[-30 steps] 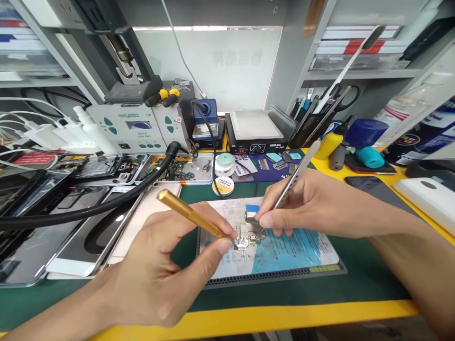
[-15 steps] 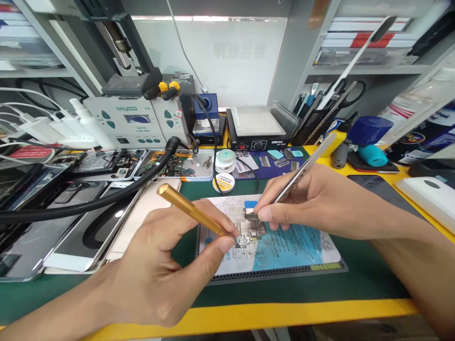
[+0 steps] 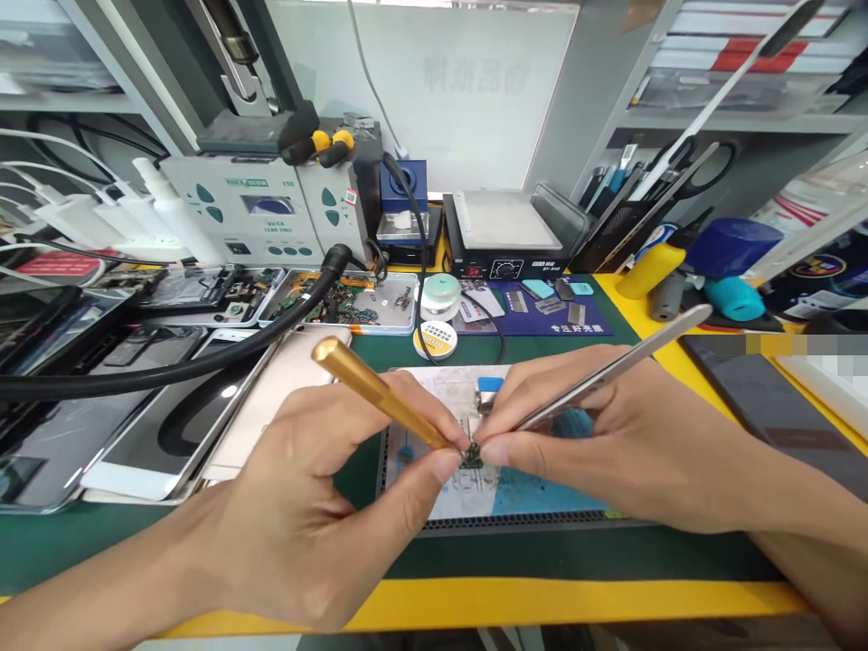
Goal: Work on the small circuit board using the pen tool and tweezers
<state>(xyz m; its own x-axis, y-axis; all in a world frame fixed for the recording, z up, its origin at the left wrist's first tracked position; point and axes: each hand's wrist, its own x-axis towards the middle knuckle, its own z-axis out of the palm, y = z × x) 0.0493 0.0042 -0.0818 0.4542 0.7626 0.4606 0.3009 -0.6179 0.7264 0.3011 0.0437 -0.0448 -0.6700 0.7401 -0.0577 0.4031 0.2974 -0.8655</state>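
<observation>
My left hand (image 3: pixel 318 515) is closed around a gold-coloured pen-shaped tool (image 3: pixel 376 391), its tip down on a small circuit board (image 3: pixel 470 455). My right hand (image 3: pixel 603 443) pinches silver tweezers (image 3: pixel 614 366) whose points meet the same board, right beside the left thumb. The board lies on a white and blue work mat (image 3: pixel 535 493) over a dark perforated pad. A small blue and silver part (image 3: pixel 488 393) sits on the mat just behind the fingers.
A thick black hose (image 3: pixel 169 371) crosses phones and a gold phone back (image 3: pixel 271 398) on the left. Parts trays (image 3: pixel 380 312), solder reels (image 3: pixel 436 340), a rework station (image 3: pixel 258 217) and a hot plate (image 3: pixel 505 235) stand behind. Bottles and a tool holder are at the right.
My right hand slid left and lowered the tweezers to a flatter angle, so its fingers now meet the left thumb over the board. The view tilted down slightly.
</observation>
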